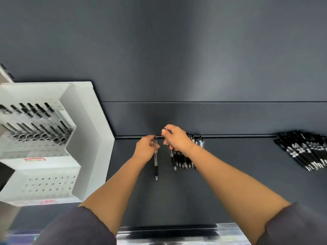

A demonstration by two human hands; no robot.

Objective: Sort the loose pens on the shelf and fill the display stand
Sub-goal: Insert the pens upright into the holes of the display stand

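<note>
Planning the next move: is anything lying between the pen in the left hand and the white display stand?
Nothing visible. Only bare shelf lies between the pen, held by the left hand, and the display stand side wall; the row of pens lies on its other side.

Even, moderate light; soft sheen on dark back panel; wide-angle bending warps display stand; bottom edge blurred.

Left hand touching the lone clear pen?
Touching. Head view: left hand fingers pinch the clear pen at its clip end, no gap; the right hand grips a second pen.
</note>
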